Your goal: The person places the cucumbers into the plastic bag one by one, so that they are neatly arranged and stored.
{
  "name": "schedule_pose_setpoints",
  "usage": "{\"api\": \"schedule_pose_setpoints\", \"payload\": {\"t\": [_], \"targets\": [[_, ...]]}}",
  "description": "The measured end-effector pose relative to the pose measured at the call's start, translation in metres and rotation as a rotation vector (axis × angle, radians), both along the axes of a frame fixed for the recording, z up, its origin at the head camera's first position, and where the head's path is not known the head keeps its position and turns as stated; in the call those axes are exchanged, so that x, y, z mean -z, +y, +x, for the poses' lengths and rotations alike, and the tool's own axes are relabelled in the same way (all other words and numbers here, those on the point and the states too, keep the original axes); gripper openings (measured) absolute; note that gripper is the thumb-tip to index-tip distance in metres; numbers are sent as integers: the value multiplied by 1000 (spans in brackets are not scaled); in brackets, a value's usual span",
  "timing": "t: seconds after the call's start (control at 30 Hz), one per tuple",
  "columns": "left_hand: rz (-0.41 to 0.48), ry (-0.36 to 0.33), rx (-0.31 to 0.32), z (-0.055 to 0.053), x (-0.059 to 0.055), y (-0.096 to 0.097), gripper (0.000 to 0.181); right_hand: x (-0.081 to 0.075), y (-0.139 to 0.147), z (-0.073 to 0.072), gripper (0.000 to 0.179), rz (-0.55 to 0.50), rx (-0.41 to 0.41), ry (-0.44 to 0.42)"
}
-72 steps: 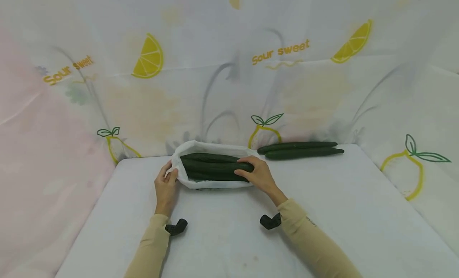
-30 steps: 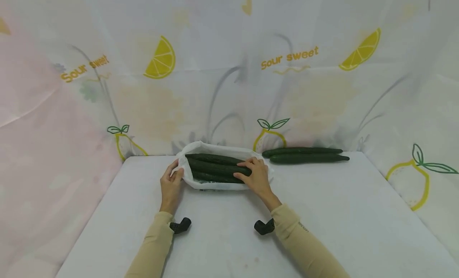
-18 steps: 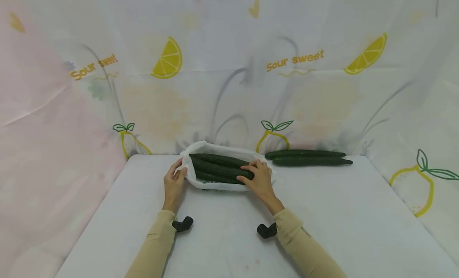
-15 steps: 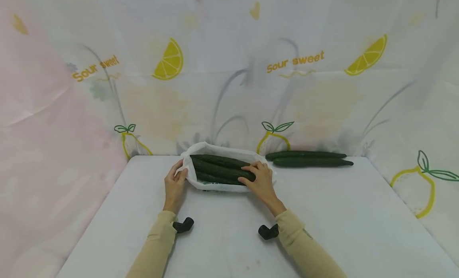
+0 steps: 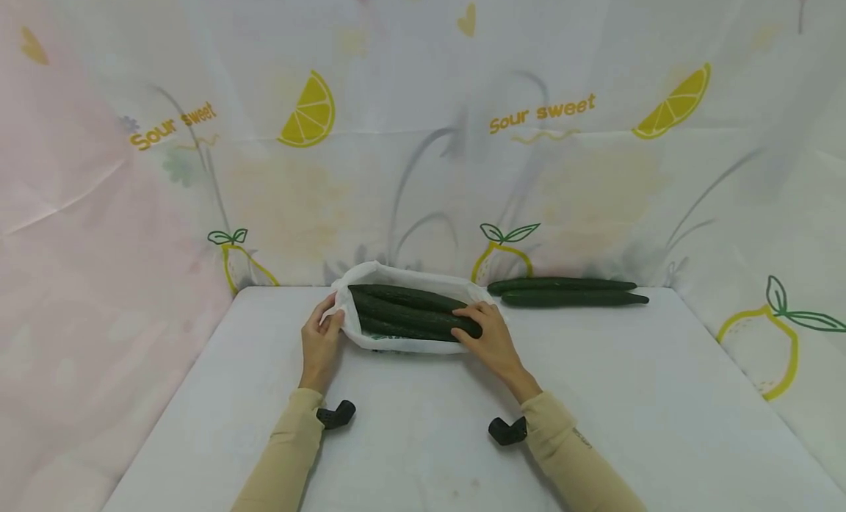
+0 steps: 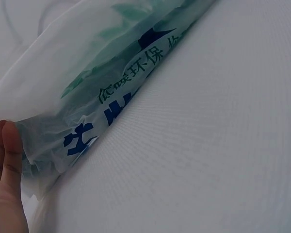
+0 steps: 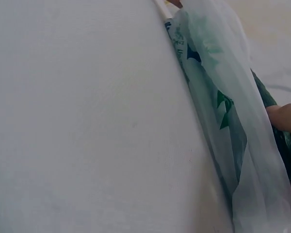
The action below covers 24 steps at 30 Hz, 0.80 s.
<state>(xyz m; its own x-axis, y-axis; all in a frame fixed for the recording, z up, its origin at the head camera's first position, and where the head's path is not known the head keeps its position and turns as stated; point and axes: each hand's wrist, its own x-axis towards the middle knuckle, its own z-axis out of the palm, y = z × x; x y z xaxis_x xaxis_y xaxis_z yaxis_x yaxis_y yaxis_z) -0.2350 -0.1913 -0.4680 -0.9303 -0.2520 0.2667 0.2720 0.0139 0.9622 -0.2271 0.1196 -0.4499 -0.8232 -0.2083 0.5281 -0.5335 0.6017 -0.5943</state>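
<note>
A white plastic bag (image 5: 423, 345) lies lengthwise near the table's back edge, its mouth spread upward around several long dark green cucumbers (image 5: 403, 297). With fingers behind and thumb in front, my left hand (image 5: 320, 349) holds the bag's left end; the left wrist view shows its fingertips on the thin, printed plastic (image 6: 43, 87). My right hand (image 5: 494, 343) grips the right end of one cucumber (image 5: 423, 319) inside the bag, thumb in front and fingers over the top. In the right wrist view the bag's side (image 7: 208, 97) hides most of that cucumber (image 7: 263, 90).
Two more cucumbers (image 5: 571, 298) lie side by side at the table's back edge, right of the bag. A printed cloth (image 5: 396, 167) hangs behind the white table (image 5: 410, 424). Black wrist cameras (image 5: 509, 431) stick out from both sleeves.
My right hand has shifted slightly right, and the gripped cucumber's end sits further right in the bag. My left hand stays at the bag's left end. The head view has shifted a little.
</note>
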Motion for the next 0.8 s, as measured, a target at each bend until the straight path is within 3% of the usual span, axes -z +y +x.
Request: {"api": "schedule_pose_setpoints", "payload": {"t": [0.13,0.3,0.5,0.63,0.8], "targets": [[-11,10,-6,0,2,1,39,0,6,0,31,-32,-15,-61],[11,-4,14,5,-8,2,41,1,18,-3,26,-73,-34,-111],[10,-13,29,13,-20,4,41,1,36,-3,25,-162,-73,-88],[16,-16,27,10,-16,3,41,0,47,-2,23,-192,-75,-55],[5,-5,-1,1,-3,0,40,1,60,-3,21,-156,-21,-53]]}}
